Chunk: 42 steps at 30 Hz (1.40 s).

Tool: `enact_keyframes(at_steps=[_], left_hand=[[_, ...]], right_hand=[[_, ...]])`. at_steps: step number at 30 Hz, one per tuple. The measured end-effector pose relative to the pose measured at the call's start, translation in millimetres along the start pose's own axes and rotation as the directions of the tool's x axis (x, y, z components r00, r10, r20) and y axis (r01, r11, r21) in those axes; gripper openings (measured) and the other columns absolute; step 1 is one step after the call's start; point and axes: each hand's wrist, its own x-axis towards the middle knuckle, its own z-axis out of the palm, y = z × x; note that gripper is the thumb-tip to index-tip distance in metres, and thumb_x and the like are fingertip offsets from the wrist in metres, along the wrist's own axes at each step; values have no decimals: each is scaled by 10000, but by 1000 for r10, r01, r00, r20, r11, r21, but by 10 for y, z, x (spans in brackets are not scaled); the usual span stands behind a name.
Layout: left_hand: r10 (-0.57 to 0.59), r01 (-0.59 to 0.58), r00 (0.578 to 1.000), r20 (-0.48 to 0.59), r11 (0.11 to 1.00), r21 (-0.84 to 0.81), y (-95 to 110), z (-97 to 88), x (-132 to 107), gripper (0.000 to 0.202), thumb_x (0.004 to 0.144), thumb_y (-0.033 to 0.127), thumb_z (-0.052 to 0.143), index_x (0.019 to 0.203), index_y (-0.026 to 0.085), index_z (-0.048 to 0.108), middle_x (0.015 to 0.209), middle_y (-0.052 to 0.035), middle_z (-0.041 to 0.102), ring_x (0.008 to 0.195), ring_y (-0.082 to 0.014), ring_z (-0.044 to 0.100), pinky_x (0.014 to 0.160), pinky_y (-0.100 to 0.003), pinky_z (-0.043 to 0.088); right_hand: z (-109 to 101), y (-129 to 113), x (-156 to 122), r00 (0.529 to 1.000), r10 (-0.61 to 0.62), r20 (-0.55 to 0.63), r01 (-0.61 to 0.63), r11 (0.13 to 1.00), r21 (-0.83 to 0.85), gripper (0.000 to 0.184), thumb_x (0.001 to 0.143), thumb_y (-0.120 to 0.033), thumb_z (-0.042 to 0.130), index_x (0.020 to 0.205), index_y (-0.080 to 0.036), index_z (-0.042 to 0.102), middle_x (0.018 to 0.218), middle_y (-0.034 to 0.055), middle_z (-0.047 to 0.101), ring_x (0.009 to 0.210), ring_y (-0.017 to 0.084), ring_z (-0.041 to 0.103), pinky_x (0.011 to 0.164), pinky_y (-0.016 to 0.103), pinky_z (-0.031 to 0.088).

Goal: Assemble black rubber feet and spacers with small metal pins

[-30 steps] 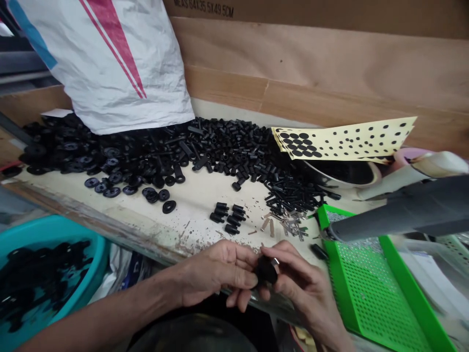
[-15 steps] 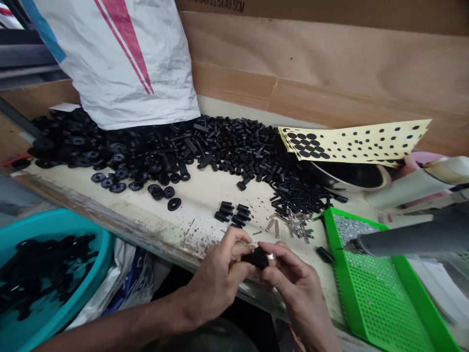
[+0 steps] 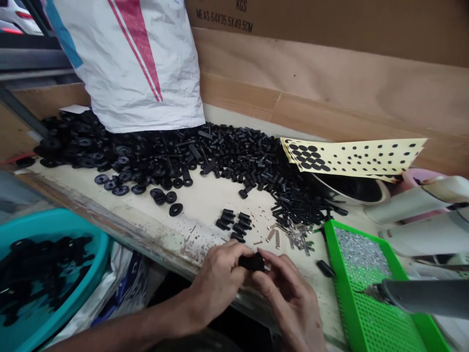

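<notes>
A black part [image 3: 252, 262] sits between left hand [image 3: 218, 284] and right hand [image 3: 287, 298].

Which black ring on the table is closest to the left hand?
The lone black ring, lying flat just below the cluster of other rings, set apart from them and nearest the left hand.

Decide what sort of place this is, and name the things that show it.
Probably a small workshop for hand assembly: a heap of black moulded parts, a sheet of black adhesive dots and a green perforated tray share one bench.
</notes>
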Motion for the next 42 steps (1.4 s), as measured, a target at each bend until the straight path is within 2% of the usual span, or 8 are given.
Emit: enact_keyframes(at_steps=[2, 7, 13, 18, 24, 30, 36, 42], left_hand=[[26, -21, 998, -64, 997, 71, -3, -31, 10, 267, 677, 69, 533, 888, 176, 655, 826, 3, 618, 715, -128, 518, 644, -213, 391], [-8, 25, 936, 351, 999, -43, 35, -167, 57, 216, 754, 166, 538, 914, 156, 682, 756, 4, 608, 700, -145, 548, 629, -220, 402], [74, -80, 997, 36, 968, 237, 25, -143, 60, 294, 672, 76, 514, 890, 173, 684, 803, 5, 602, 720, -132, 516, 638, -210, 378], [4, -15, 935, 355, 1000, 26, 59, -234, 73, 307, 757, 157, 508, 1004, 186, 689, 748, 18, 607, 679, -136, 568, 617, -204, 422], [26, -37, 997, 71, 989, 145, 85, -202, 40, 199, 676, 93, 555, 834, 183, 636, 697, 41, 538, 628, -102, 462, 542, -174, 323], [-72, 108, 896, 437, 992, -58, 102, -322, 105, 323, 797, 197, 500, 1072, 144, 661, 716, -2, 613, 677, -147, 591, 677, -243, 457], [20, -38, 994, 108, 985, 166, 108, -265, 49, 183, 716, 153, 596, 864, 192, 698, 662, 41, 566, 658, -116, 527, 588, -186, 370], [-10, -24, 957, 289, 993, 114, 154, -327, 65, 288, 783, 186, 522, 1001, 185, 710, 788, 6, 658, 688, -136, 612, 637, -204, 440]], right_hand=[[27, -7, -9, 999, 26, -32, -25, 1000, 18, 289, 793, -387, 717, 1044, -244, 705, 776, 6, 615, 648, 148, 561, 625, 243, 473], [36, -7, -12, 999, -38, -15, 38, 999, -34, 262, 791, -386, 718, 1018, -254, 717, 722, -7, 593, 611, 136, 529, 597, 227, 457], [39, -31, -19, 998, 56, -26, -56, 998, 25, 310, 779, -445, 720, 1014, -243, 717, 756, 3, 616, 635, 150, 556, 608, 239, 473], [27, -38, -9, 999, -46, -14, 46, 999, 6, 263, 789, -385, 720, 1021, -261, 723, 744, -3, 596, 638, 147, 548, 617, 228, 470], [13, 0, 14, 999, -35, 4, 35, 999, -6, 275, 788, -400, 718, 1014, -243, 721, 752, 9, 631, 604, 144, 577, 566, 218, 489], [-53, 27, 63, 988, -122, 92, 130, 988, -84, 265, 807, -338, 709, 1056, -246, 708, 787, 14, 659, 635, 141, 628, 592, 200, 520], [-19, 54, 54, 997, -48, 56, 49, 999, -16, 288, 794, -367, 722, 1041, -221, 709, 864, 43, 699, 667, 155, 650, 615, 215, 555], [-12, 35, 59, 991, -133, 31, 134, 990, -44, 264, 805, -329, 718, 1060, -261, 714, 819, 8, 664, 646, 123, 620, 620, 180, 518]])
